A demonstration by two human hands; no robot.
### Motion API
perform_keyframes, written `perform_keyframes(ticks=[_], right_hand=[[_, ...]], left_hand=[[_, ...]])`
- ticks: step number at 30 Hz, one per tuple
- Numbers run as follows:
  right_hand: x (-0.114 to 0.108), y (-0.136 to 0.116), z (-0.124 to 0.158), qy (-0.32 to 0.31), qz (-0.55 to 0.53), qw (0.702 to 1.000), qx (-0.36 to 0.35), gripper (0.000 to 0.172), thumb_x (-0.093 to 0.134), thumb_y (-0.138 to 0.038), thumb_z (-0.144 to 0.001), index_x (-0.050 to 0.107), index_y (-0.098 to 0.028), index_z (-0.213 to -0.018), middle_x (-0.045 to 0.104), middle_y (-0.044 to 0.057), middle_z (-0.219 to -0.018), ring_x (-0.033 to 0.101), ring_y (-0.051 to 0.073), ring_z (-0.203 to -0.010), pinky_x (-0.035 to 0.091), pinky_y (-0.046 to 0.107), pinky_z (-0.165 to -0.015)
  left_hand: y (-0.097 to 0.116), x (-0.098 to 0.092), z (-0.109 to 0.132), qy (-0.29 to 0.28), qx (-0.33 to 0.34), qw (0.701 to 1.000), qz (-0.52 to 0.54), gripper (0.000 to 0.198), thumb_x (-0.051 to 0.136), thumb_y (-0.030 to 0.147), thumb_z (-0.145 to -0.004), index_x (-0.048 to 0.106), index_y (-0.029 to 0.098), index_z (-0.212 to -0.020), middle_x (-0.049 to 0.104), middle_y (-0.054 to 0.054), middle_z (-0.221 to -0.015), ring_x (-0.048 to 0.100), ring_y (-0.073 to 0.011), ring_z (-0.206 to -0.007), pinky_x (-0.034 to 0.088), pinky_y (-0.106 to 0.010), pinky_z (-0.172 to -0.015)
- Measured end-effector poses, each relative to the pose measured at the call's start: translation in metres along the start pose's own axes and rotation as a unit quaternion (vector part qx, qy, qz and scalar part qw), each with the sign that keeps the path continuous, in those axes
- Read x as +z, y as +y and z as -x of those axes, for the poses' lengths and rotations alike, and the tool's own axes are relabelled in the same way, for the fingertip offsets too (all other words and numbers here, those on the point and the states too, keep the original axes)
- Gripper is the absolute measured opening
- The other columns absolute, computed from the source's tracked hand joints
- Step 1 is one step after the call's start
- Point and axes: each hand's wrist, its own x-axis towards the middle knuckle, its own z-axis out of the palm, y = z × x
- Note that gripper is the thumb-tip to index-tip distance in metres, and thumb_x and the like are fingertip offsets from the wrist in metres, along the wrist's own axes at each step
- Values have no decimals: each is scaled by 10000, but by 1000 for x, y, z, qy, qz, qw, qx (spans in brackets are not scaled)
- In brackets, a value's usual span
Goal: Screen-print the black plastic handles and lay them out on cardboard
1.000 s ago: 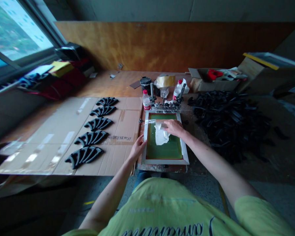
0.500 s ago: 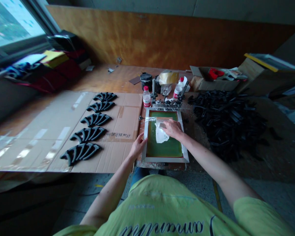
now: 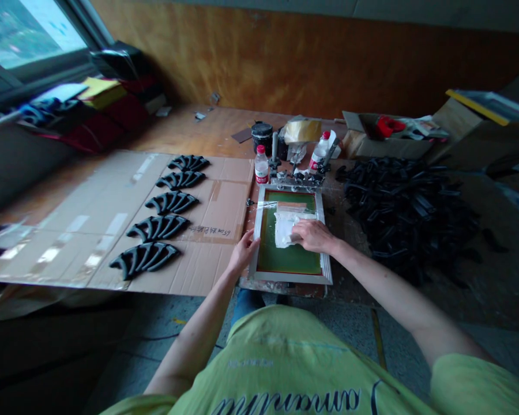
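Observation:
A silkscreen frame (image 3: 256,253) with metal edges and green mesh lies in front of me. My left hand (image 3: 244,249) grips the left edge of that frame, fingers closed at its rim. On the mesh rests a crumpled white cloth (image 3: 284,231), and the fingers of my right hand (image 3: 315,235) pinch its right side. Just beyond the cloth lies a wooden-handled squeegee (image 3: 292,206), partly wrapped in clear film stretched off to the left. A metal clamp (image 3: 296,181) stands at the frame's far end.
Several black fan-shaped parts (image 3: 146,259) lie in a row on cardboard (image 3: 216,262) to the left. A big heap of black pieces (image 3: 409,216) covers the right side. Behind the frame stand red-capped bottles (image 3: 261,167), a black tub (image 3: 262,137) and an open carton (image 3: 389,148).
My right hand has shifted slightly right and nearer to me. The white cloth looks more spread out beneath it. My left hand stays at the frame edge; the view has shifted slightly.

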Motion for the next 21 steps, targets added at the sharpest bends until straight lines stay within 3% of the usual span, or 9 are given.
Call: perform_keyframes(ticks=[3, 7, 10, 12, 16, 19, 21], right_hand=[[10, -6, -1, 43, 26, 998, 31, 158, 550, -85, -826, 675, -172, -867, 679, 80, -875, 577, 235, -918, 412, 322, -762], [24, -15, 16, 55, 10, 998, -9, 169, 544, -89, -855, 690, -166, -889, 687, 85, -887, 583, 234, -946, 433, 321, -790], [15, -9, 9, 72, -30, 997, 28, 68, 647, -219, -866, 700, -200, -904, 700, 62, -884, 609, 227, -917, 451, 319, -781], [2, 1, -11, 102, -53, 990, 81, 211, 711, -291, -843, 702, -233, -1046, 717, 55, -973, 625, 230, -942, 462, 330, -808], [-34, 34, -45, 167, -83, 967, 175, 593, 763, -349, -804, 567, -297, -1361, 702, 51, -1112, 632, 240, -971, 470, 360, -873], [-51, 74, -29, 259, -111, 927, 249, 484, 652, -426, -885, 601, -217, -1319, 705, 79, -1029, 631, 220, -886, 471, 348, -846], [-47, 95, -2, 311, -133, 894, 296, 405, 503, -435, -963, 664, -134, -1181, 706, 100, -912, 622, 199, -813, 466, 327, -804]], left_hand=[[-1, 1, 1, 0, -3, 1000, 8, 621, 731, 438, -738, 624, 190, -1297, 699, -13, -742, 625, -167, -652, 449, -234, -567], [-3, 1, 0, -4, 1, 1000, 15, 642, 725, 460, -741, 616, 176, -1307, 696, -16, -744, 612, -155, -635, 437, -225, -551], [-1, 1, 0, -10, 0, 1000, 26, 668, 721, 487, -738, 611, 160, -1310, 683, -14, -730, 608, -149, -625, 433, -221, -549], [6, 0, 4, -17, 0, 999, 37, 726, 720, 506, -736, 573, 162, -1358, 672, -5, -710, 596, -142, -597, 423, -219, -532], [37, -6, 16, -17, 0, 996, 92, 779, 752, 532, -701, 557, 178, -1367, 675, 3, -718, 568, -121, -560, 411, -211, -505], [72, -10, 21, -1, 26, 990, 142, 552, 704, 594, -735, 702, 148, -1061, 651, -4, -698, 526, -91, -536, 395, -196, -487], [99, -9, 17, 23, 83, 981, 175, 516, 626, 640, -789, 708, 150, -929, 639, -6, -691, 530, -84, -546, 414, -192, -505]])
